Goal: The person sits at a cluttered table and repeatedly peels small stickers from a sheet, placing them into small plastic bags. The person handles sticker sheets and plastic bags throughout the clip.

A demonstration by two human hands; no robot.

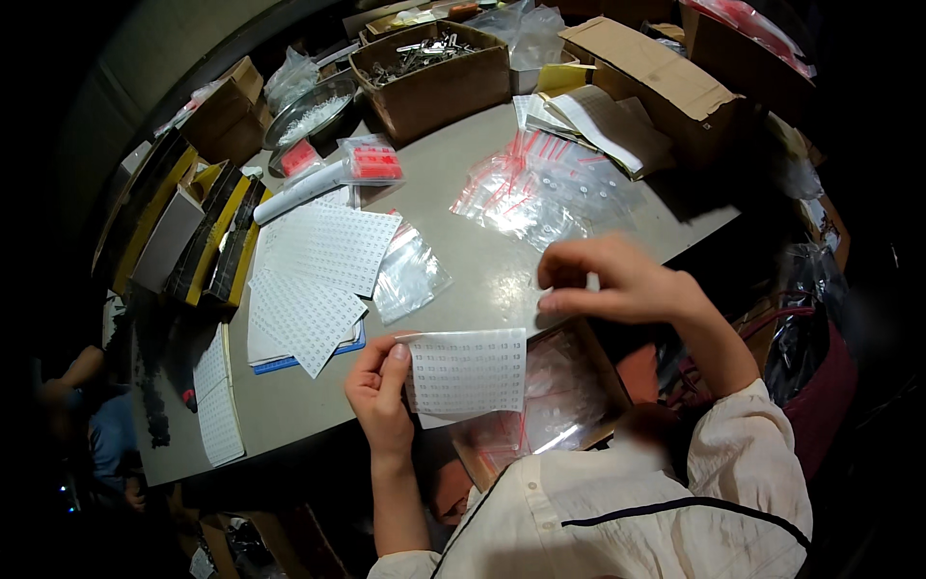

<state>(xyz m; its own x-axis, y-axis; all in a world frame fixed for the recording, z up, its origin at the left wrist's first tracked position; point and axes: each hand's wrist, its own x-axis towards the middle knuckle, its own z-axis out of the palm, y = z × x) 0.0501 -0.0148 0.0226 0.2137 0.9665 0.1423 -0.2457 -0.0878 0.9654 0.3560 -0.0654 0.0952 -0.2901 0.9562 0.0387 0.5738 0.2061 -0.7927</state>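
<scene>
My left hand point(379, 396) grips a white sheet of small printed labels point(467, 372) by its upper left edge, thumb on top. The sheet is held up over the near table edge and an open box. My right hand point(608, 280) hovers to the right of the sheet, slightly blurred. Its fingers are curled, with a gap between thumb and forefinger, and I see nothing held there. Beyond it lies a spread pile of clear zip bags point(550, 188) with red seal lines and a few small white round spots.
Below the sheet, a box point(603, 386) holds more clear bags. Label sheets point(333, 241) fan out left of centre beside a clear plastic packet point(410, 275). Farther back stand a carton of metal parts point(434, 92), a bowl of white pieces point(313, 116) and black-yellow boxes point(207, 232).
</scene>
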